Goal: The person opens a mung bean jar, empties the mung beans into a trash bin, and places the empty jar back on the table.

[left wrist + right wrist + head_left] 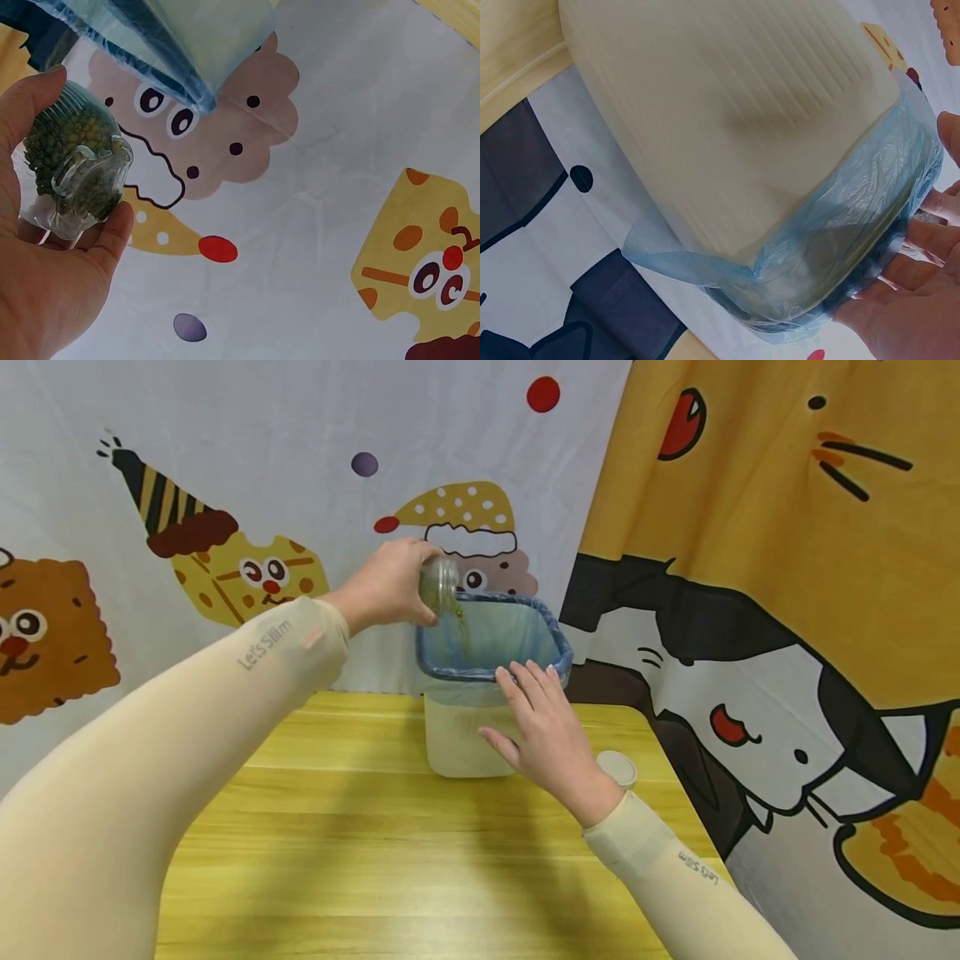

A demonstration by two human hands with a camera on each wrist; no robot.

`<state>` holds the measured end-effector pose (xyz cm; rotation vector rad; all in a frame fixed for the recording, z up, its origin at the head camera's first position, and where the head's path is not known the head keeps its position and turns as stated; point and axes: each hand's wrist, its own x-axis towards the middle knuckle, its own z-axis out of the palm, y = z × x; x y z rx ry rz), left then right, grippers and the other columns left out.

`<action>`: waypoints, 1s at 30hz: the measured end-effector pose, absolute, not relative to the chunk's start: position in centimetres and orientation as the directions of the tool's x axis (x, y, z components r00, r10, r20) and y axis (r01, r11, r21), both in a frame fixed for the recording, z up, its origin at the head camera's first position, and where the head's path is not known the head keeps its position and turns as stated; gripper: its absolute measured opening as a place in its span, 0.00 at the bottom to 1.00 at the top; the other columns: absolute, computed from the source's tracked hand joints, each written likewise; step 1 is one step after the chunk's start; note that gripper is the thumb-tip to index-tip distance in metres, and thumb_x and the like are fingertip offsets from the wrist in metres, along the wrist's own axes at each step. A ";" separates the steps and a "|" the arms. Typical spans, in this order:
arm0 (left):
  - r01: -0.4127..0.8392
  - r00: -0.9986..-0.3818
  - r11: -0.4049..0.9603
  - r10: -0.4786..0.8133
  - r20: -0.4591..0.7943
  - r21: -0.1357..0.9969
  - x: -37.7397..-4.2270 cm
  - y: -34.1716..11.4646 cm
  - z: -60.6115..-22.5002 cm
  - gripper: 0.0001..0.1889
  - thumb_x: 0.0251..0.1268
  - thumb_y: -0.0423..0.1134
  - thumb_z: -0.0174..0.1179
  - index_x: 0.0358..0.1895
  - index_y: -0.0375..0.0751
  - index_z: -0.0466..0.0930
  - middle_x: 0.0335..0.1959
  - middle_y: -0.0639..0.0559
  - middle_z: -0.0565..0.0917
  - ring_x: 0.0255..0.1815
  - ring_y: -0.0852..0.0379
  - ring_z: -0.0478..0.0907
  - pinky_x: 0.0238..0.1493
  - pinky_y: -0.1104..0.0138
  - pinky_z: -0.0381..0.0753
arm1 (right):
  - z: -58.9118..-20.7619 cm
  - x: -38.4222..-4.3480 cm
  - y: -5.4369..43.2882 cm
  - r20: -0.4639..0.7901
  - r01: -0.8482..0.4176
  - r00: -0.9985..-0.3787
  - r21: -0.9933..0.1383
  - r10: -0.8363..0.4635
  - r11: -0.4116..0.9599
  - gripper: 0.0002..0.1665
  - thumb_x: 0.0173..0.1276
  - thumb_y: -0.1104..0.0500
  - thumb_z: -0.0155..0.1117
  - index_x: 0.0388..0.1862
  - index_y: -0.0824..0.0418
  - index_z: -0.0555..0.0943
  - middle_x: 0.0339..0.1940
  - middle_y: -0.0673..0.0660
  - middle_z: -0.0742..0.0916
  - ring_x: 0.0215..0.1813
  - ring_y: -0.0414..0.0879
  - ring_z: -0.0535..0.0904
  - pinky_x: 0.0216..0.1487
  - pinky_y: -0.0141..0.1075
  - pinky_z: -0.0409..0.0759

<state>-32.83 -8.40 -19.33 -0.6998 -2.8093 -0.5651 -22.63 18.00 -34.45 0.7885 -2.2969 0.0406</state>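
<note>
My left hand (pixel 386 583) grips a small clear glass jar (pixel 446 582) tipped on its side over a trash bin (pixel 461 739). Small greenish grains (pixel 75 142) lie inside the jar in the left wrist view, and some fall from its mouth into the bin. A blue plastic bag (pixel 489 675) lines the cream bin and folds over its rim. At the near right of that rim is my right hand (pixel 551 739), its fingers extended with the fingertips right at the bag's edge. The bin's bottom is hidden from view.
A round white lid (pixel 617 768) lies on the wooden table (pixel 337 860), right of the bin. Close behind the table hangs a white cartoon-print curtain (pixel 300 435), with an orange and white printed cloth (pixel 720 552) along the right side.
</note>
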 end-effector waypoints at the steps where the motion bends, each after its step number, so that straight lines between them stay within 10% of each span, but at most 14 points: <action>1: 0.487 -0.869 0.813 0.412 0.275 0.319 -32.9 -8.4 -19.2 0.47 0.53 0.38 0.83 0.77 0.35 0.69 0.73 0.37 0.76 0.68 0.39 0.76 0.67 0.47 0.85 | -34.4 -22.6 18.0 0.630 -0.551 -0.569 0.185 -0.528 0.814 0.51 0.68 0.37 0.77 0.79 0.65 0.72 0.74 0.68 0.80 0.76 0.66 0.76 0.83 0.61 0.67; 30: 0.500 -0.849 0.849 0.443 0.286 0.168 -32.9 -8.2 -17.8 0.49 0.58 0.38 0.80 0.82 0.37 0.64 0.77 0.35 0.71 0.74 0.36 0.72 0.75 0.44 0.78 | -34.4 -22.6 18.0 0.631 -0.559 -0.572 0.168 -0.524 0.812 0.51 0.68 0.38 0.78 0.79 0.65 0.72 0.74 0.68 0.80 0.77 0.65 0.74 0.84 0.61 0.66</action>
